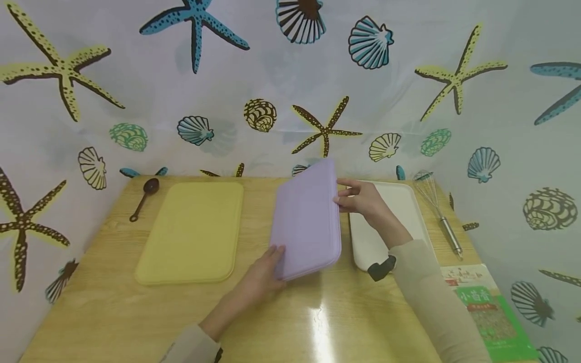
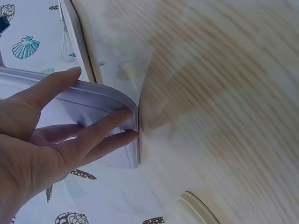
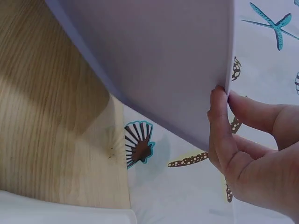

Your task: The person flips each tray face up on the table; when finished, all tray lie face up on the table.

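Note:
A purple tray (image 1: 305,222) is held tilted up on edge above the middle of the table. My left hand (image 1: 263,269) grips its lower left edge; in the left wrist view the thumb lies over the rim and the fingers (image 2: 100,133) lie against the other face. On the raised right edge, my right hand (image 1: 363,199) pinches the rim between thumb and fingers, as the right wrist view also shows. A yellow tray (image 1: 192,232) lies flat to the left. To the right lies a white tray (image 1: 395,217), partly covered by my right hand and forearm.
A dark brown spoon (image 1: 147,194) lies at the back left. A wire whisk (image 1: 440,214) is at the right edge, with a green and white packet (image 1: 492,317) in front of it. Behind the wooden table (image 1: 113,302) hangs a cloth printed with starfish and shells.

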Demonstrator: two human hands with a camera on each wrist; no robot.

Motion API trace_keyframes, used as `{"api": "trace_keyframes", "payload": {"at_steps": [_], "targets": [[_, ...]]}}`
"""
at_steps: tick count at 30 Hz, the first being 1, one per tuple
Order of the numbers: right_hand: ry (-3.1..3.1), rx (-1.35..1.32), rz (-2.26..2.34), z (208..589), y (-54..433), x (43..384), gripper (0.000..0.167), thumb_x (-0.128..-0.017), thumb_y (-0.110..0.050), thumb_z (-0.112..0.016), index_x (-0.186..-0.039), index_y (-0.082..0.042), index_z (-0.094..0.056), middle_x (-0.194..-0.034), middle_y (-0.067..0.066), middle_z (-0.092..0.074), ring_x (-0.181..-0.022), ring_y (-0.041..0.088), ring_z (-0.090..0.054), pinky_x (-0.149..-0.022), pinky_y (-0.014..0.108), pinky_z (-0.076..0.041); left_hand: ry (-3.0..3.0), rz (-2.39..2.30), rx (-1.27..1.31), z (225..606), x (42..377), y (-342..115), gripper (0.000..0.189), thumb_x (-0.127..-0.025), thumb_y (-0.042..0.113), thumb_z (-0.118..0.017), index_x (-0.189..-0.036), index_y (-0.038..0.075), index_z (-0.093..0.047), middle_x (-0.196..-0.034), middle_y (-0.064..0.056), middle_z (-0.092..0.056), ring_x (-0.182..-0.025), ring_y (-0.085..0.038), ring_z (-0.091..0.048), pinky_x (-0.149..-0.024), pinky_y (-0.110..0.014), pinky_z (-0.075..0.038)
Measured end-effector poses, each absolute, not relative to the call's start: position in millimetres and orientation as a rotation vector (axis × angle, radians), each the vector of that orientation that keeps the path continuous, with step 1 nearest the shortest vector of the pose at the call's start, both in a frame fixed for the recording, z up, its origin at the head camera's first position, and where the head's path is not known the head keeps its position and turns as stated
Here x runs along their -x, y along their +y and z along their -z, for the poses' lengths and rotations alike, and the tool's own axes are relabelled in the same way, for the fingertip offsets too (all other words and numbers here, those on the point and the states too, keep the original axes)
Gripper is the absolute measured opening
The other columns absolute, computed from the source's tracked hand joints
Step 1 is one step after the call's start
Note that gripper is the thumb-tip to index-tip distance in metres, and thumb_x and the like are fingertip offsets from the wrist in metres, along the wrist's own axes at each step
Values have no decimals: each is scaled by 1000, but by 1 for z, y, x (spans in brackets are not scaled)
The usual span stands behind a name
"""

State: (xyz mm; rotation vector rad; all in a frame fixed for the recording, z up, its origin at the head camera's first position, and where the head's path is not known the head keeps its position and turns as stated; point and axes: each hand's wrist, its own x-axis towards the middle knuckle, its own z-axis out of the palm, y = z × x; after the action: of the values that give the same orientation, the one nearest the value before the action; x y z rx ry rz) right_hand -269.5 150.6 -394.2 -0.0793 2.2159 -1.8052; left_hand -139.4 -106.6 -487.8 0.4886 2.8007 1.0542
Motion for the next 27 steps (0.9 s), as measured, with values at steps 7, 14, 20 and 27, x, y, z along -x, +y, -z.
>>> {"api": "trace_keyframes", "payload": {"at_steps": [7, 14, 20, 27], "targets": [[2137, 103, 1889, 382, 147, 268, 62, -86, 3, -68, -143, -3, -44, -105, 15, -59, -73, 12, -65, -87, 41, -55, 2826, -1159, -576, 488, 135, -99, 75, -70, -10, -77, -135, -17, -40, -135, -38, -42, -126, -49, -43, -106, -52, -37], [2099, 116, 1933, 372, 139, 267, 64, -86, 1, -69, -144, -6, -44, -106, 16, -61, -74, 14, -67, -81, 35, -57, 2864, -1244, -632, 486, 130, -89, 76, -68, -14, -75, -135, -17, -40, -131, -36, -48, -121, -47, -49, -101, -51, -43], [2078, 130, 2005, 365, 130, 264, 65, -85, 3, -70, -144, -5, -44, -101, 15, -62, -78, 15, -68, -77, 32, -58, 2864, -1321, -697, 478, 127, -80, 76, -70, -17, -71, -138, -15, -37, -132, -34, -49, -119, -46, -51, -98, -50, -46], [2043, 127, 2041, 358, 119, 264, 67, -84, 3, -70, -145, -6, -43, -104, 15, -61, -82, 17, -68, -79, 36, -58, 2810, -1400, -675, 459, 127, -69, 80, -72, -18, -62, -144, -13, -28, -127, -35, -53, -108, -43, -60, -78, -37, -58]]}}
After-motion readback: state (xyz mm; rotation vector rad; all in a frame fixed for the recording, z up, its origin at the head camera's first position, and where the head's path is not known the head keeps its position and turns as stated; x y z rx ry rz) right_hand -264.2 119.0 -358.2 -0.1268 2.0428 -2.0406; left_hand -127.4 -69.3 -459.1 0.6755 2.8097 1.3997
